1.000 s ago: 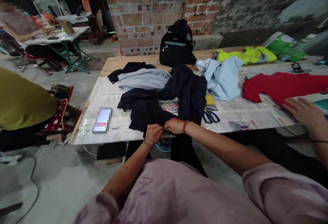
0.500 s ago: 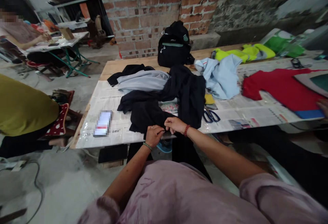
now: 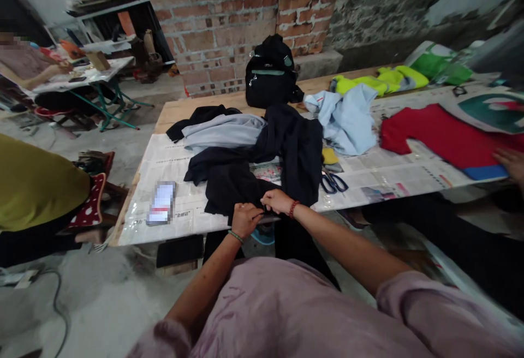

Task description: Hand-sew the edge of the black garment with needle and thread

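A dark garment [image 3: 235, 186] lies bunched at the table's front edge, its near edge reaching my fingers. My left hand [image 3: 246, 220], with a green bracelet at the wrist, is closed on that cloth. Close beside it, my right hand [image 3: 279, 202], wearing a red bead bracelet, is pinched shut at the fingertips. Whatever is in that pinch is too small to make out. A dark navy garment [image 3: 301, 153] and a light grey one [image 3: 225, 131] lie just beyond. Blue-handled scissors [image 3: 333, 182] rest right of the pile, near a yellow piece [image 3: 329, 155].
A phone [image 3: 161, 203] lies on the newspaper-covered table [image 3: 196, 213] at left. Behind the clothes stand a black backpack [image 3: 271, 77] and a brick wall. Light blue cloth [image 3: 347, 120] and a red garment [image 3: 434, 134] lie rightward, where another person's hand [image 3: 510, 161] rests.
The view has shifted slightly. Both hands stay close together at the dark cloth, nearly in the same pose. At far right, the other person's hand shows more over the red garment.
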The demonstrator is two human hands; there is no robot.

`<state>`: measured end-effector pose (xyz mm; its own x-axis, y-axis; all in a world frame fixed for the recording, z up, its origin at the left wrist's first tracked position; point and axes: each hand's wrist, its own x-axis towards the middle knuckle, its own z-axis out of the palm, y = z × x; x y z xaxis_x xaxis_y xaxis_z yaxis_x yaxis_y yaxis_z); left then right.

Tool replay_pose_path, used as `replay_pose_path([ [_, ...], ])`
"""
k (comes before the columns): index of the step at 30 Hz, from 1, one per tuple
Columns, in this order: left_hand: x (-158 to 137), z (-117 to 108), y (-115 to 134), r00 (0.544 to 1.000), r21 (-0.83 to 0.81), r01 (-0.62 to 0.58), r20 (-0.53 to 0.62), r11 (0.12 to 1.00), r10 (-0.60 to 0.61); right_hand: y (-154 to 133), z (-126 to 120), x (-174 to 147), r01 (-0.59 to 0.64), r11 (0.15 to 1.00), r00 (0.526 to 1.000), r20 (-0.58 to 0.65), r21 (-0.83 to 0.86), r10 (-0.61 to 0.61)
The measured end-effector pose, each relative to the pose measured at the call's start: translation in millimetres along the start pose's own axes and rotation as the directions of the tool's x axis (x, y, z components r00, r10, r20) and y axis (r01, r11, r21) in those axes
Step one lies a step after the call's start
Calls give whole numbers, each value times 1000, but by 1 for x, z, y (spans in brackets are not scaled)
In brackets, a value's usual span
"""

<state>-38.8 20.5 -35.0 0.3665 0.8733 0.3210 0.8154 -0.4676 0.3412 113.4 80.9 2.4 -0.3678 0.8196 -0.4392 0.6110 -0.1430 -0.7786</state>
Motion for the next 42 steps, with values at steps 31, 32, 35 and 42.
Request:
replay_pose_path([
  [31,2,-1,6,992,-16,113,-51,993,-114,-2,5,-3,176,877,976,-36,-447,-214],
  [32,2,-1,5,992,-24,115,-52,993,-116,-2,4,-2,184,884,976,-24,-429,-215],
  [35,2,-2,4,993,-54,107,-46,993,-110,0,1,0,156,938,988,33,-309,-153],
  [42,1,-2,3,997,-65,72,-31,995,-74,4,-1,2,73,979,997,19,-189,-71],
])
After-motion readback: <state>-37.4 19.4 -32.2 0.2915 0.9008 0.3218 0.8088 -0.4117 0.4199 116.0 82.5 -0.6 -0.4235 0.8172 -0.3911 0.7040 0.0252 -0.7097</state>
